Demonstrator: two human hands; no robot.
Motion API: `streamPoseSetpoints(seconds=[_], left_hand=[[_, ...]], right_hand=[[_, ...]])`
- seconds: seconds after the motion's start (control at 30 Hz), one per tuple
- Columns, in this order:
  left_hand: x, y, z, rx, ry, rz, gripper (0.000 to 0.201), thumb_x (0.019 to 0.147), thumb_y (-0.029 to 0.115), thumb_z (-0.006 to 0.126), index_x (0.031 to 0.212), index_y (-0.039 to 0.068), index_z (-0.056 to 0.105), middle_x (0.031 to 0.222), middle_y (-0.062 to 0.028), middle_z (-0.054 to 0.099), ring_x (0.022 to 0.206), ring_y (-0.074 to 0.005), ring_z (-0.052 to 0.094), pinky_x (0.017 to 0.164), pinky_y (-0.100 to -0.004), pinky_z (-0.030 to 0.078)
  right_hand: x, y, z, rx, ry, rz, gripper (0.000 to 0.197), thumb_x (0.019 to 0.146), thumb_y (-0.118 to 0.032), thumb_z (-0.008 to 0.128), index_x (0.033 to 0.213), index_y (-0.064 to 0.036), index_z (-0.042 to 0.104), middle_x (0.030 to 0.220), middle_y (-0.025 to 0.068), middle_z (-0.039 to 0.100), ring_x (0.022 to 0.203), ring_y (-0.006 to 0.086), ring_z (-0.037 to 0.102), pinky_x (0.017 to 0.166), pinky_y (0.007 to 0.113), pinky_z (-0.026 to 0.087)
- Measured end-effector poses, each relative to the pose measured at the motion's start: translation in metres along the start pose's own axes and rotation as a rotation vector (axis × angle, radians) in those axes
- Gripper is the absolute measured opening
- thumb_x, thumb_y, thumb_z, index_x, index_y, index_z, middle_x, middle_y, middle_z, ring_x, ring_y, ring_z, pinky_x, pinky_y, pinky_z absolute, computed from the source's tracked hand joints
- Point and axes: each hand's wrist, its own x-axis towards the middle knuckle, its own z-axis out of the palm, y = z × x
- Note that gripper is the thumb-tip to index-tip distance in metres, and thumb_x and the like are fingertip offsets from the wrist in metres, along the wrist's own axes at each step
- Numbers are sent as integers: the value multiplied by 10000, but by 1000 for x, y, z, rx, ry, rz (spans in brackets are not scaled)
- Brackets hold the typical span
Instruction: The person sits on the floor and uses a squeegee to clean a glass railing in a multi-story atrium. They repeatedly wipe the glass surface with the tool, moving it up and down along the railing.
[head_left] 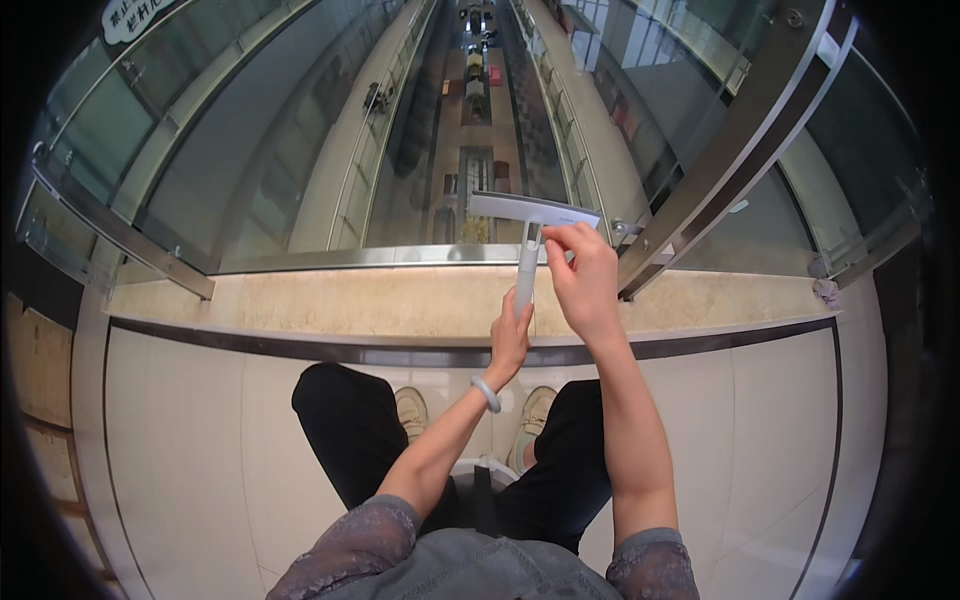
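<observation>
A white squeegee (526, 262) with a wide, flat head and a dark edge is held up in front of a glass railing panel. My left hand (510, 335), with a pale bangle at its wrist, is wrapped round the lower handle. The fingers of my right hand (583, 278) are bent together against the head, just right of where it meets the handle. Whether they pinch a small piece there is too small to make out. The head tilts slightly down to the right.
Glass panels (260, 150) and metal posts (735, 150) stand ahead, with a deep drop to lower floors behind them. A beige stone ledge (380, 300) runs below the glass. A crumpled cloth (827, 292) lies at its right end. Cardboard (40, 365) stands at the left.
</observation>
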Motion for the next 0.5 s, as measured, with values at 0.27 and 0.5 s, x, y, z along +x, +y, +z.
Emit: streamPoseSetpoints(seconds=[0.27,0.5], left_hand=[[92,192,-69,-227,234,438,409,975,255,519,1343,90,448,604,-16,527,444,-78,466,407,-262,371],[83,126,-77,-212,134,364,255,997,285,486,1156,86,485,552,20,448,436,-50,422,384,-215,332]], right_hand=[[0,2,-4,-5,36,-11,112,823,-12,586,898,15,665,839,145,607,836,327,574,735,406,458],[1,1,3,-26,82,-107,111,834,-22,583,891,19,669,815,135,608,784,294,585,667,363,463]])
